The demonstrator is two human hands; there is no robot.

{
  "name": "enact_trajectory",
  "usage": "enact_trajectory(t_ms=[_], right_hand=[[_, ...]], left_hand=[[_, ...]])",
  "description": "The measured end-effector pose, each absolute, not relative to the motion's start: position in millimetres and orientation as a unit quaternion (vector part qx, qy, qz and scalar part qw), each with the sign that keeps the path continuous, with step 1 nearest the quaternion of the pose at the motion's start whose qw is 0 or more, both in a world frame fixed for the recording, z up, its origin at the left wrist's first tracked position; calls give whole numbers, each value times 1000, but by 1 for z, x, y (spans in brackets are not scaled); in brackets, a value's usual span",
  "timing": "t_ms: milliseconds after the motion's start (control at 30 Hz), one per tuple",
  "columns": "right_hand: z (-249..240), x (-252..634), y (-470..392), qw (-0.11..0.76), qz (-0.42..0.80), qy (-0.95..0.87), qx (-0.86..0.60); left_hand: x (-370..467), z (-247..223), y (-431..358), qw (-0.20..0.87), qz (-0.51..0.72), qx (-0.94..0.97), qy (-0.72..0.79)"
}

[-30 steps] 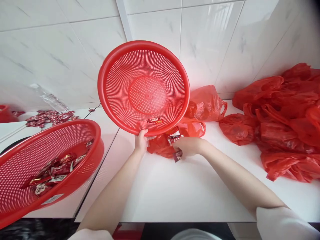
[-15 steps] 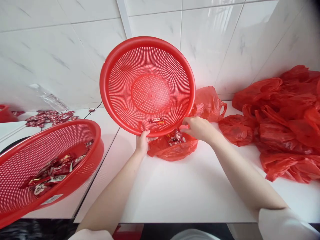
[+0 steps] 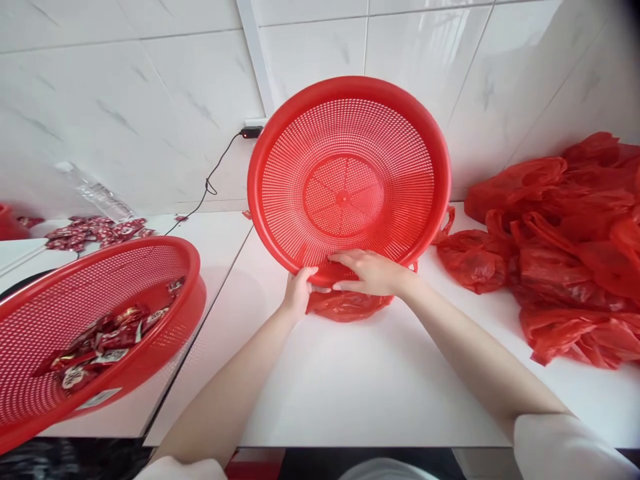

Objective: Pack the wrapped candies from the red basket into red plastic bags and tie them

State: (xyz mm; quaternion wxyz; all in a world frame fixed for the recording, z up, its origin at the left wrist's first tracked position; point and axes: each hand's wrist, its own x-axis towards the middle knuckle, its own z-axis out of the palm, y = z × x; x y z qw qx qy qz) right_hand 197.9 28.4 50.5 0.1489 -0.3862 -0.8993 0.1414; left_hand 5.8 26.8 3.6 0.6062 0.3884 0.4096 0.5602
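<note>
A round red mesh basket point(image 3: 345, 193) is tilted up with its inside facing me, above a red plastic bag point(image 3: 350, 307) on the white table. My left hand point(image 3: 299, 291) grips the basket's lower rim, thumb over the edge. My right hand point(image 3: 367, 270) reaches over the lower rim, its fingers apart and partly inside the basket. Whatever may lie under its fingertips is hidden. Most of the bag is covered by the basket and my hands.
At the left, a second red basket point(image 3: 190, 293) holds several wrapped packets point(image 3: 115, 340). More packets point(image 3: 95, 232) and a clear plastic piece point(image 3: 97, 190) lie behind it. Filled red bags point(image 3: 565, 247) are piled at the right. A black cable point(image 3: 210, 183) hangs by the wall.
The tilted basket has moved right and now hides the bag's opening. My right hand has gone from beside the bag into the basket's lower edge. The packet inside the basket no longer shows.
</note>
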Motion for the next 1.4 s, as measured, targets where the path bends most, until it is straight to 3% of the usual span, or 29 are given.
enact_trajectory(t_ms=[167,333,633,967,1167,1300,1400], right_hand=[[60,200,31,223,134,-918,-298],[69,204,27,286,200,-872,-344],[68,210,30,237,177,-886,-358],[56,205,37,256,159,-838,-455],[53,212,48,391,227,-668,-592],[56,212,52,497,375,-592,-512],[69,209,45,577,473,-501,-440]], left_hand=[[-6,2,39,608,587,353,402],[-15,-1,49,597,609,324,409],[-26,2,55,579,631,313,409],[-24,3,54,542,657,312,421],[-27,2,55,574,638,324,398],[-28,4,53,579,629,350,383],[-31,6,53,524,663,393,361]])
